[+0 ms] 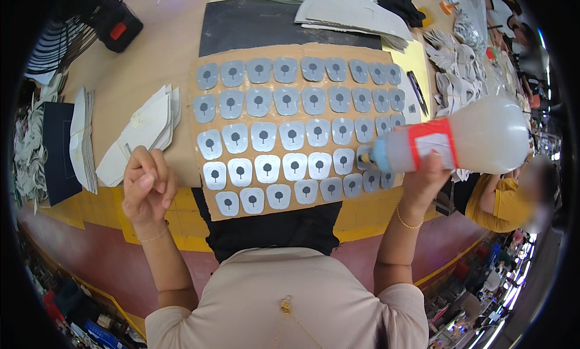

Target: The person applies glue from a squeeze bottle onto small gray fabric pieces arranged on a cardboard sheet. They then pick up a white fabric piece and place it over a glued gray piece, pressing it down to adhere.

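Note:
My right hand (429, 178) grips a translucent squeeze bottle (489, 134) with a red and white band and a light blue cap. The bottle lies tilted on its side, its nozzle pointing left over the right part of a brown cardboard sheet (241, 119). On the sheet sit several rows of silver-grey rounded patches (263, 137), each with a dark tree shape. Some patches look shiny. My left hand (148, 183) is raised left of the sheet with its fingers curled in, and nothing shows in them. White cut pieces (142, 128) lie just beyond it.
A black board (254, 29) lies behind the cardboard, with stacked white pieces (356, 16) on it. A pen (417, 92) rests on yellow paper at the right. More piles of pieces (456, 65) stand beyond. A fan (66, 35) is at far left; a person in yellow (498, 204) sits at right.

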Motion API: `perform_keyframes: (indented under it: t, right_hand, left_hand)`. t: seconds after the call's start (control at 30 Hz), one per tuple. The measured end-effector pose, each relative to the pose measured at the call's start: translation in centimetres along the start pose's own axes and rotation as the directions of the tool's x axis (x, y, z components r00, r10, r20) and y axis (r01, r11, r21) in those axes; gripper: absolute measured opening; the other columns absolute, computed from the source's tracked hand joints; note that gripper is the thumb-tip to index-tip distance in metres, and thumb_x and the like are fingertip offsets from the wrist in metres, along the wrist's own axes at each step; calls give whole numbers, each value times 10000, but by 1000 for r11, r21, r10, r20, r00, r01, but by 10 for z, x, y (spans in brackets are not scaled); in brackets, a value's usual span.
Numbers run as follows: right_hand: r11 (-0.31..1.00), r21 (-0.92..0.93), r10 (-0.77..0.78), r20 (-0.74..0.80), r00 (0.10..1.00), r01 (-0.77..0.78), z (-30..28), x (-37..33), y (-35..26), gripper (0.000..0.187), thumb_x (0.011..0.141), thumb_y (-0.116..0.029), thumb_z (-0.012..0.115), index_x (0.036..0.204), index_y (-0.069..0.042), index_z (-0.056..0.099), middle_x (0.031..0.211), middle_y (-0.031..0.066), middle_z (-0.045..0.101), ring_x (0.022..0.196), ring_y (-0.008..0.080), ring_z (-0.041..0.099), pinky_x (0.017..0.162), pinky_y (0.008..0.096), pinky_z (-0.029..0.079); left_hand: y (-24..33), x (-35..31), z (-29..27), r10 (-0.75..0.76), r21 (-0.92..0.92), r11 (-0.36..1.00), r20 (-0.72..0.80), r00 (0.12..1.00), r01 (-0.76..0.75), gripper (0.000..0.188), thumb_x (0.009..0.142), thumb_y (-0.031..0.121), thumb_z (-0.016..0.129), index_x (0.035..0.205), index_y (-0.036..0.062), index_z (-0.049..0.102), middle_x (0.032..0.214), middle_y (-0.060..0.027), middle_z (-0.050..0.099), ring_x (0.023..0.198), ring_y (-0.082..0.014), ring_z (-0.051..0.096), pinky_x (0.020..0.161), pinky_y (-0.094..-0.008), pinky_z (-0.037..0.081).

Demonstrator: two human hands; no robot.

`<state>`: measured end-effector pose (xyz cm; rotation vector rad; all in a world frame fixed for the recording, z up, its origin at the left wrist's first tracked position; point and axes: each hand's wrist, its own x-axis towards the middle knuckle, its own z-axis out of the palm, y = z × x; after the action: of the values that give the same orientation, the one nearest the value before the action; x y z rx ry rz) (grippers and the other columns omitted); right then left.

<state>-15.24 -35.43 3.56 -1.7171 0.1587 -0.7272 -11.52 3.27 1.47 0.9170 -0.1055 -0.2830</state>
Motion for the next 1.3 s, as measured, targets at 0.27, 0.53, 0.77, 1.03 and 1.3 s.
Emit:
perform_keyframes:
  t: [0.27,0.53,0.77,1.03,1.3]
  right_hand:
    - [895,-351,-138,370,919,276,27,-5,-21,410,653,-261,803,973,-61,642,934,63,644,844,181,616,768,335,503]
    - [571,-541,-282,577,766,617,30,-3,-28,408,689,-315,774,993,-75,643,965,54,643,874,201,619,798,361,496]
    - [946,-286,-118,142,983,155,-15,-1,-12,612,686,-342,787,1142,-35,519,1076,88,577,906,166,586,796,315,483]
    - [982,-190,32,92,995,-14,1,-16,-5,595,643,-286,814,1092,-15,535,1007,72,583,875,160,580,775,305,494]
    - [934,-336,-60,198,978,125,4,-20,-2,541,626,-257,805,1053,-22,569,1009,83,593,888,176,589,782,323,501]
  left_hand:
    - [-27,5,-30,-15,-270,960,206,978,71,198,850,190,531,747,68,412,656,-45,433,372,-127,423,348,-225,301]
    - [-29,8,-40,27,-405,911,234,972,73,189,870,196,502,751,78,416,661,-46,446,379,-130,433,339,-234,321]
    - [-32,11,-40,58,-471,877,309,949,100,178,872,192,498,760,73,427,670,-48,454,383,-131,444,338,-236,342]
    - [-32,11,-42,73,-451,886,365,928,107,180,881,196,490,765,69,437,675,-47,459,380,-131,459,338,-234,344]
    - [-32,13,-42,79,-461,880,378,922,114,173,884,190,487,772,65,441,678,-46,460,383,-131,458,338,-233,344]
